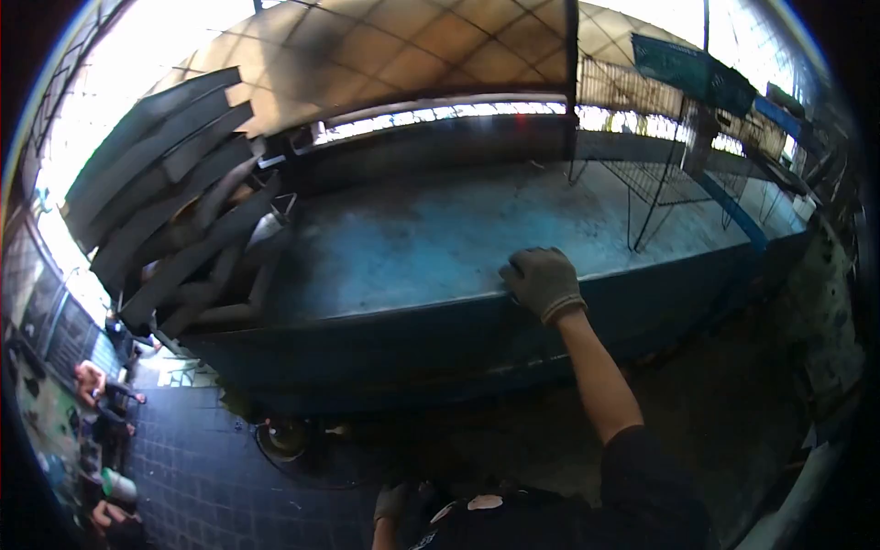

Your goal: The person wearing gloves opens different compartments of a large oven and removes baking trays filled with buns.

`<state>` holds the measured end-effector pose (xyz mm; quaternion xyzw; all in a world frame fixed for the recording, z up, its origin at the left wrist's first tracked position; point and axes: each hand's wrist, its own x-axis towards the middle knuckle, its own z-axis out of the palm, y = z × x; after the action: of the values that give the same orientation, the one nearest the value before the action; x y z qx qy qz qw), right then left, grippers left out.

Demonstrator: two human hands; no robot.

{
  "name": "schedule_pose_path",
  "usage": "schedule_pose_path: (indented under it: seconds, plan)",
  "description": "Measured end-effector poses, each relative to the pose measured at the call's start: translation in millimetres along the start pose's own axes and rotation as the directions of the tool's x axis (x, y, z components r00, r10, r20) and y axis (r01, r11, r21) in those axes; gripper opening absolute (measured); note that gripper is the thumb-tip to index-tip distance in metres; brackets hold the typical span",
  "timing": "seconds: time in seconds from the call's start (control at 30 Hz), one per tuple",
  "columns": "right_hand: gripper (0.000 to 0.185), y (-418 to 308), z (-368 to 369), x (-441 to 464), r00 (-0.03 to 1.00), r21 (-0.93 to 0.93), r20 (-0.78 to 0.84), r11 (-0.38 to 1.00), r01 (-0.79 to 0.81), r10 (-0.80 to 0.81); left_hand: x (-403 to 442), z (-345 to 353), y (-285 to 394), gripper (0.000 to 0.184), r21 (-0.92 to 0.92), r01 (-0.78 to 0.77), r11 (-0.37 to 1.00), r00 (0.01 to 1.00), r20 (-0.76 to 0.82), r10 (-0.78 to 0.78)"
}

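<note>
A grey-gloved right hand (544,282) of mine rests at the front edge of a long blue work table (412,252). Its fingers are curled, and their undersides are hidden, so anything beneath them does not show. Down beside my body is my left hand (390,502), also gloved; it is small and dark in the view, and its fingers cannot be made out. On the table's left end stands a high, leaning pile of dark, long angled pieces (197,197). Dark smudges mark the tabletop.
Wire racks (646,179) stand on the table's right part, with a green plastic crate (692,73) above them. A round object (284,440) sits on the dark tiled floor (188,467). A person (92,383) and another person (117,522) are at lower left.
</note>
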<state>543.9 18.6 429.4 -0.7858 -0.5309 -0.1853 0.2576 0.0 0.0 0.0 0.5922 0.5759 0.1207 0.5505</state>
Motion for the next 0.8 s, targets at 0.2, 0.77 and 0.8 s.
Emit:
schedule_pose_path:
  seconds: [0.2,0.77,0.8]
  plan:
    - [0.036,43.6,-11.4,-0.9,0.993,0.072,0.024,0.991,0.117,-0.119,-72.7,78.1,252.3,0.080,0.261,-0.380,0.888,0.879,-0.197,0.434]
    - [0.026,48.5,-5.1,-150.7,0.914,0.157,-0.117,0.902,0.402,-0.388,-22.0,12.0,420.6,0.019,0.795,-0.573,0.200,0.045,-0.213,0.976]
    - [0.028,46.5,-9.2,-156.4,0.918,0.181,-0.125,0.901,0.395,-0.377,-25.6,13.7,414.2,0.019,0.791,-0.576,0.204,0.052,-0.214,0.975]
